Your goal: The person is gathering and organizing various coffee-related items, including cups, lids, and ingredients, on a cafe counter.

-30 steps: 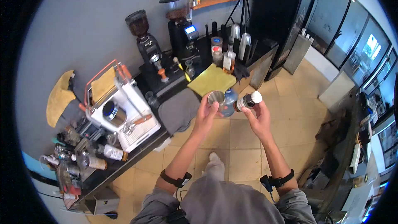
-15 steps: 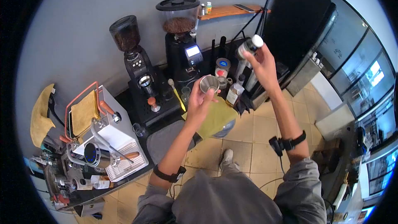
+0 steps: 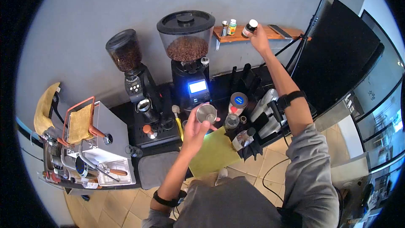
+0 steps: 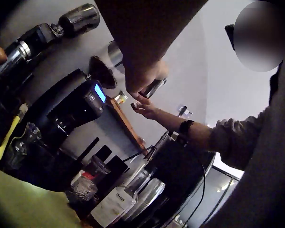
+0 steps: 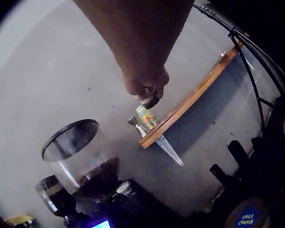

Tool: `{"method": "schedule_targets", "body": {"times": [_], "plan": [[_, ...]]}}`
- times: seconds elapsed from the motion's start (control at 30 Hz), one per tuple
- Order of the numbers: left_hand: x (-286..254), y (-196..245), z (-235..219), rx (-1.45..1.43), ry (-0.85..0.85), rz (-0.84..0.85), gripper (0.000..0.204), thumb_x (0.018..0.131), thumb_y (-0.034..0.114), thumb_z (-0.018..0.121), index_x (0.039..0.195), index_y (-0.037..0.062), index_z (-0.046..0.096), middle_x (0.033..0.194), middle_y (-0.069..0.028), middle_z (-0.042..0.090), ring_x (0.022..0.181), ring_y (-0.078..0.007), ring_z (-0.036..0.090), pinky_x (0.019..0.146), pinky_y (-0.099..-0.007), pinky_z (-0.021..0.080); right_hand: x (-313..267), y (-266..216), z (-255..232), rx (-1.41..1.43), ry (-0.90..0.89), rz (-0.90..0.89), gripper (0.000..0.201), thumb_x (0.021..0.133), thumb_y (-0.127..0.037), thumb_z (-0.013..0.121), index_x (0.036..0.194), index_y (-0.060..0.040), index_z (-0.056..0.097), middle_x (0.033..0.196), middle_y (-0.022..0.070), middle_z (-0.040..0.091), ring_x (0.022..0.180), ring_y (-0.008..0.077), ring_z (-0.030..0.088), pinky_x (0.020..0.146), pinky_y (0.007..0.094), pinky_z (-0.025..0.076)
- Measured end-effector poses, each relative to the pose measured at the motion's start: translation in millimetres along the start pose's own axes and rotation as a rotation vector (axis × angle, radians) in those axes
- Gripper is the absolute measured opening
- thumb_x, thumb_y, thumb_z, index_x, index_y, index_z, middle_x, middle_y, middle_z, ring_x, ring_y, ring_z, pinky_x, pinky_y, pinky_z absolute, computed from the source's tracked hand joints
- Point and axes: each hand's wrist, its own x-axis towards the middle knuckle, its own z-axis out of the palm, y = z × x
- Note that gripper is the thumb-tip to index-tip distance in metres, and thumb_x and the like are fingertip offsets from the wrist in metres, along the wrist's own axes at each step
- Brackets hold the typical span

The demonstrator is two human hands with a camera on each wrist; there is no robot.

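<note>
My left hand [image 3: 194, 134] grips a small metal cup [image 3: 206, 114], its open mouth facing up toward the head camera, in front of the large coffee grinder [image 3: 185, 50]. My right hand [image 3: 260, 41] reaches out to the wooden shelf [image 3: 236, 38] on the wall, holding a small dark bottle [image 3: 249, 29] with a white cap. The bottle overlaps the shelf in the head view, just right of a green and yellow bottle [image 3: 232, 27] and a metal jigger [image 3: 224, 28]. From the right wrist, the right hand [image 5: 145, 80] mostly covers the dark bottle.
A phone [image 3: 279, 31] lies farther right on the shelf, near a black tripod [image 3: 310, 25]. Below stand a lidded jar [image 3: 238, 101], metal cups [image 3: 265, 109] and a labelled bottle [image 3: 244, 139] by a yellow-green cloth [image 3: 215, 152]. The espresso machine [image 3: 107, 126] is at left.
My right hand has carried the dark bottle up and forward to the wall shelf. The left hand keeps its hold on the metal cup, now over the counter. The head view has turned toward the wall.
</note>
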Motion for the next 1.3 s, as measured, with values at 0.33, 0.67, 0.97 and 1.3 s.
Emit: {"method": "schedule_targets", "body": {"times": [0.33,0.67,0.97,1.3], "plan": [[11.8,-9.1,-27.4,-0.043,-0.026,-0.055,0.061,0.095,0.029,0.063,0.142,0.0016,0.034,0.127,-0.0133,0.053,0.109,-0.0254,0.061,0.080,-0.0337,0.053,53.0,46.6,41.9,0.014,-0.103,0.017,0.045,0.082,-0.012,0.075,0.120,0.0027,0.054,0.112,0.0171,0.067,0.103,0.0261,0.066,0.090,0.0381,0.050],[32.5,-4.9,-41.6,-0.050,-0.056,-0.045,0.060,0.096,0.029,0.062,0.141,0.0011,0.035,0.124,-0.0130,0.056,0.109,-0.0244,0.061,0.080,-0.0337,0.053,50.8,23.9,41.3,0.004,-0.219,0.094,0.048,0.086,-0.011,0.073,0.125,0.0059,0.050,0.109,0.0156,0.068,0.097,0.0184,0.065,0.085,0.0333,0.052],[29.5,-6.1,-49.3,-0.069,-0.028,-0.045,0.062,0.095,0.031,0.063,0.141,-0.0005,0.035,0.123,-0.0135,0.056,0.108,-0.0241,0.061,0.079,-0.0330,0.052,56.7,51.4,54.9,-0.028,-0.191,0.084,0.048,0.085,-0.011,0.074,0.123,0.0046,0.048,0.107,0.0157,0.066,0.096,0.0206,0.064,0.084,0.0336,0.052],[26.1,-5.6,-50.4,-0.001,0.019,-0.040,0.066,0.094,0.043,0.062,0.139,0.0008,0.039,0.122,-0.0164,0.060,0.101,-0.0249,0.066,0.077,-0.0324,0.052,54.6,45.1,49.8,-0.024,-0.186,0.103,0.058,0.079,-0.016,0.080,0.121,0.0043,0.046,0.108,0.0144,0.064,0.097,0.0237,0.062,0.088,0.0379,0.051]]}}
